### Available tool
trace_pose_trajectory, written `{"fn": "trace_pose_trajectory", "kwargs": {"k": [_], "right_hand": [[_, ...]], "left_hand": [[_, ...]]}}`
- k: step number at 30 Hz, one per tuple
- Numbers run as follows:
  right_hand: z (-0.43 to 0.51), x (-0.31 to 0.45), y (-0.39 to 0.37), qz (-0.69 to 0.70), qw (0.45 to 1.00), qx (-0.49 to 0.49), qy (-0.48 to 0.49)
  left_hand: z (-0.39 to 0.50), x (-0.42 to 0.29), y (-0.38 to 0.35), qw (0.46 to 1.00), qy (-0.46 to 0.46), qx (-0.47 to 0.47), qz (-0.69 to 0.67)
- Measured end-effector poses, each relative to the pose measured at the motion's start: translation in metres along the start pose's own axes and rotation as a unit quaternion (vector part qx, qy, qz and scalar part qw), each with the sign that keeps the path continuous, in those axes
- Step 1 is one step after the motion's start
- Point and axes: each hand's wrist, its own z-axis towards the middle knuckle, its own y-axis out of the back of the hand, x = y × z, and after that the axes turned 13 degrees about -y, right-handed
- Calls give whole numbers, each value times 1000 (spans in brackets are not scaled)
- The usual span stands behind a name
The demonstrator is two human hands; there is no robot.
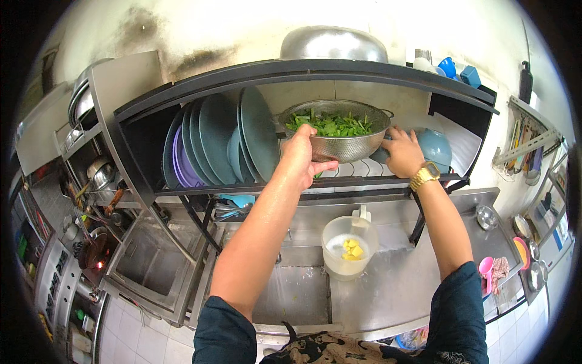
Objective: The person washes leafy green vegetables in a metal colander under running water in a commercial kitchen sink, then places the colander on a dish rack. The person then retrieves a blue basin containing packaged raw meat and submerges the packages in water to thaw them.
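Note:
A perforated metal colander (343, 148) filled with chopped green leaves (334, 125) is at the dish rack's shelf, in front of me. My left hand (307, 157) grips its near left side, thumb up by the rim and fingers underneath. My right hand (402, 152), with a gold watch on the wrist, is at the colander's right, its fingers spread over a grey-blue bowl; whether they hold the bowl is unclear. Another blue-grey bowl (435, 148) lies just right of that hand. Below, a translucent plastic jug (348, 270) holds yellow chunks (351, 250) in whitish contents.
Upright plates (216, 136) fill the rack's left part. The rack's black lower rail (354, 182) runs below the hands. A large metal bowl (334, 45) lies upside down on top. Beneath are a steel sink (295, 295) and steel counter (395, 291). A lit burner (100, 264) is far left.

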Motion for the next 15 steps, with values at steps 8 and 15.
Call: {"fn": "trace_pose_trajectory", "kwargs": {"k": [8,15], "right_hand": [[-6,25,33,622,723,170,-248],[6,19,21,578,756,148,-268]], "left_hand": [[6,15,11,998,28,31,39],[9,-25,36,933,52,55,352]]}}
